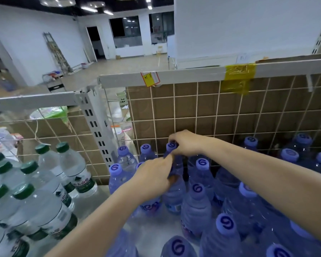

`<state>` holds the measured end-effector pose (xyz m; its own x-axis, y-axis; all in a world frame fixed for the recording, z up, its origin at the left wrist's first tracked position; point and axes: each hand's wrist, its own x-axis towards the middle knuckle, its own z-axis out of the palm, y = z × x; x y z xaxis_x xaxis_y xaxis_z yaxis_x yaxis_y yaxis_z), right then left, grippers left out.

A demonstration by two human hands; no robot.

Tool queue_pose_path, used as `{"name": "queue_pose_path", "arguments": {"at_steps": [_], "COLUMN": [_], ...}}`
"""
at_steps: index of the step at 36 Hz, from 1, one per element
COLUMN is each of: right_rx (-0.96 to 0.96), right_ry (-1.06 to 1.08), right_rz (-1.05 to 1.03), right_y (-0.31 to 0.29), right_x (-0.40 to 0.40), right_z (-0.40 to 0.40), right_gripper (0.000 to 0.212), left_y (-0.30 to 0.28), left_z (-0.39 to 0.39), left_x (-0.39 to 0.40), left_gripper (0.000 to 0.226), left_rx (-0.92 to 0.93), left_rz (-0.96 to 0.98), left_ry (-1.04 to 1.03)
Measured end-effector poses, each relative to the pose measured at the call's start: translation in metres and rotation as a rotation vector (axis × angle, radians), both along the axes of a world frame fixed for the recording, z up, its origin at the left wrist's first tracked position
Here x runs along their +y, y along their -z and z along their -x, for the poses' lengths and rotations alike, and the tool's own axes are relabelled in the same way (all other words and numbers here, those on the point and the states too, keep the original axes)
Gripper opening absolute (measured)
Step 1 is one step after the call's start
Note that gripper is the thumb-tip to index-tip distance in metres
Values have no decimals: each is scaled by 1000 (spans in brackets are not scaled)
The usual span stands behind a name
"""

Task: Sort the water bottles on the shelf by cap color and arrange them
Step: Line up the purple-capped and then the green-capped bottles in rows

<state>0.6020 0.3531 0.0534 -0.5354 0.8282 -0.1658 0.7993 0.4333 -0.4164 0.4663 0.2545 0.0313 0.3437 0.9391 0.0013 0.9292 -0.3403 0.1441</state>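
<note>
White walls [35,39], tan floor [130,64], dark windows [126,32], ceiling strip lights [89,9].

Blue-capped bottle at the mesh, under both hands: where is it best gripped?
At the neck just under the cap, from above. The blue-capped bottle stands upright, hemmed by neighbours and the wire mesh; right hand already pinches there, left hand holds the body.

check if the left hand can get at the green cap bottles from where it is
Probably yes. The left hand grips a blue bottle, but once it lets go the green cap bottles stand uncovered to its left, nothing between.
</note>
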Motion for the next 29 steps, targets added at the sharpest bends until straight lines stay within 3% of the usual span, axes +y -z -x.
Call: {"name": "queue_pose_path", "arguments": {"at_steps": [5,9,18,29], "right_rx": [9,23,-9,48], "right_ry": [10,-1,18,86], "right_rz": [-25,-92,-84,-174], "right_y": [-15,-27,-20,-37], "right_x": [0,0,-7,-26], "right_z": [-6,-15,-41,-81], "right_gripper": [35,28,23,19], "left_y": [-8,-12,-19,-22], "left_z": [-5,-6,-9,-17], "left_x": [11,15,17,11], "left_gripper": [44,25,38,39], "left_rx": [102,29,80,172], "left_rz": [10,53,185,1], "left_ry": [19,25,14,-17]}}
